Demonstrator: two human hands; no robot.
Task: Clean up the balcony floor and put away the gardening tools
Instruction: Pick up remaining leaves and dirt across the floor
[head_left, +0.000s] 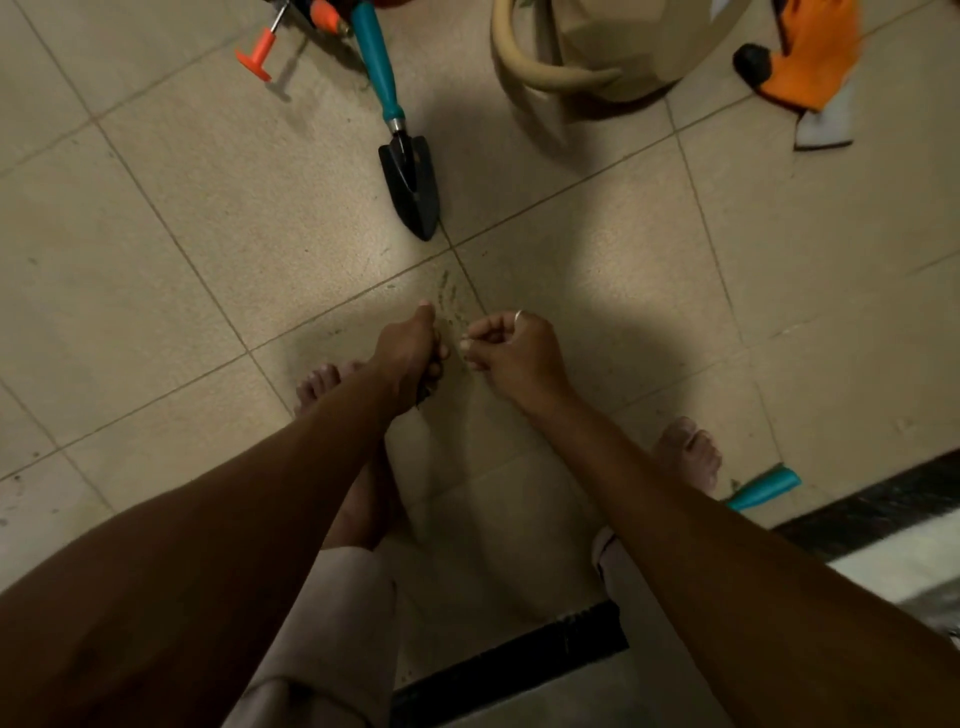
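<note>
**Soil Being Picked Off the Tiles, Tools Yet to Be Put Away**

The balcony floor (156, 234) is being cleaned by hand, and the job is judged far from done. A thin scatter of soil (451, 304) is still lying on the tile joint, right between the two hands.

The beige watering can (597, 47) is being left standing at the top, with the orange glove (810, 52) lying near it. The teal-handled trowel (405, 171) is lying just beyond the soil, and an orange-handled tool (257, 54) further left. A second teal handle (763, 488) is lying near the right foot (688, 452).

A dark scrap (428, 392) is being clutched under the curled fingers of the left hand (410, 348); what it is cannot be told. The right hand (511, 351) is being held with fingertips pinched together, and whether a crumb is being gripped cannot be told. The way to the soil is not being blocked.
</note>
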